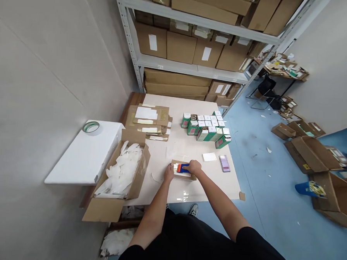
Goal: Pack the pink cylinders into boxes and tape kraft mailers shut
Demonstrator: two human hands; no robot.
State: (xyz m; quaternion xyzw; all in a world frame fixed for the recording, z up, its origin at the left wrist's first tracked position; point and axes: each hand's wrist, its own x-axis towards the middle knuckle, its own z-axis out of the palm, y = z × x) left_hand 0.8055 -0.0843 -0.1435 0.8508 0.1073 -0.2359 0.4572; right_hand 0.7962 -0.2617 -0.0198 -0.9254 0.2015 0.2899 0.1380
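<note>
A small cardboard box point(192, 178) with white labels on its top lies near the front of the white table point(156, 183). At its left end my left hand point(169, 172) grips the edge, fingers closed. My right hand point(193, 167) is closed around a blue and orange tool point(183, 168) that looks like a scraper. Its orange end rests over the white label area of the box; the exact contact is too small to tell. Beyond my right hand lie a white card point(209, 157) and a purple pack point(224, 163).
Several green and white cartons point(209, 134) stand at the back right. Flattened cardboard point(147, 123) is stacked at the back left. On the left are an open carton of white paper or plastic point(121, 172) and a tape roll point(91, 127). A loaded shelf point(191, 67) rises behind the table.
</note>
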